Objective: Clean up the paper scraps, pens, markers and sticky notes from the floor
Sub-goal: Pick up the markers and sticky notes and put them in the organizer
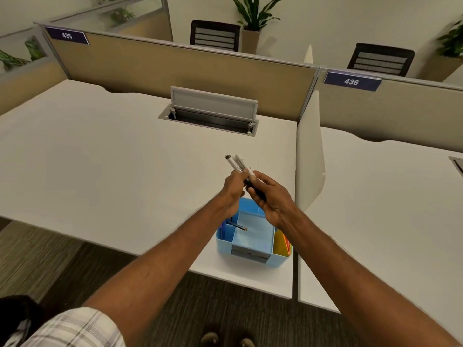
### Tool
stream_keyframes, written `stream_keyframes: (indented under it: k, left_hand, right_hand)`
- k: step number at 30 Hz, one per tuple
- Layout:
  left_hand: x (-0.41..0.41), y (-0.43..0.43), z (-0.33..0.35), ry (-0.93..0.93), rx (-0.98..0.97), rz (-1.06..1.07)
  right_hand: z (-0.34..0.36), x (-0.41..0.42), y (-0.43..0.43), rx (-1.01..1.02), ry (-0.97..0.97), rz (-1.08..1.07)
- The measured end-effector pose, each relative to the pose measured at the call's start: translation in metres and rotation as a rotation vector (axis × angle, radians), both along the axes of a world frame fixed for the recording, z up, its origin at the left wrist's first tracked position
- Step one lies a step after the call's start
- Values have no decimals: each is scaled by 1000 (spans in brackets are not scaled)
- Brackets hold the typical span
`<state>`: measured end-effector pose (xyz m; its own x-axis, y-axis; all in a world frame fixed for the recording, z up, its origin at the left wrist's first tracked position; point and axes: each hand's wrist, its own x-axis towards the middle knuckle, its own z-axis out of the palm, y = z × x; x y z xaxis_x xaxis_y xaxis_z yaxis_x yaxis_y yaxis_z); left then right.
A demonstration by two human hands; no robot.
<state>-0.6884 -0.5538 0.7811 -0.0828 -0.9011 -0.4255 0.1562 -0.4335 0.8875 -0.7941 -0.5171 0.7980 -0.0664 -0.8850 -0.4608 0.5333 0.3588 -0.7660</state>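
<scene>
Centre frame: left hand [234, 186] and right hand [273, 199], fingers [261, 180] curled, clasp markers [236, 164] over a part-filled organizer [250, 260]; cleanup seems nearly done.

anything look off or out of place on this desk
Nothing is spilled or damaged. The grey cable hatch lid in the desk stands flipped open, and one pen lies slanted in the blue organizer rather than upright.

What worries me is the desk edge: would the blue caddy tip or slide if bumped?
Probably not tip: the caddy looks low and wide. Likely light, holding little, so it may slide on the smooth desk, whose edge is close.
</scene>
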Motion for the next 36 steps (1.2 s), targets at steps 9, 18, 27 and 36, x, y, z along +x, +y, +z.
stream_keyframes:
  k: [9, 18, 27, 36]
  left_hand:
    - [20, -2, -1, 120, 16, -38]
    - [65, -6, -23, -439, -252, -128]
    - [66, 6, -37, -779, -448, -414]
    - [60, 25, -39, -891, -545, -654]
  right_hand:
    - [-3, -17, -4, -97, 304, 133]
    - [3, -40, -24, -382, 1558, 554]
    - [-20, -15, -29, -410, 1869, 954]
    - [-35, -20, -18, -400, 1701, 868]
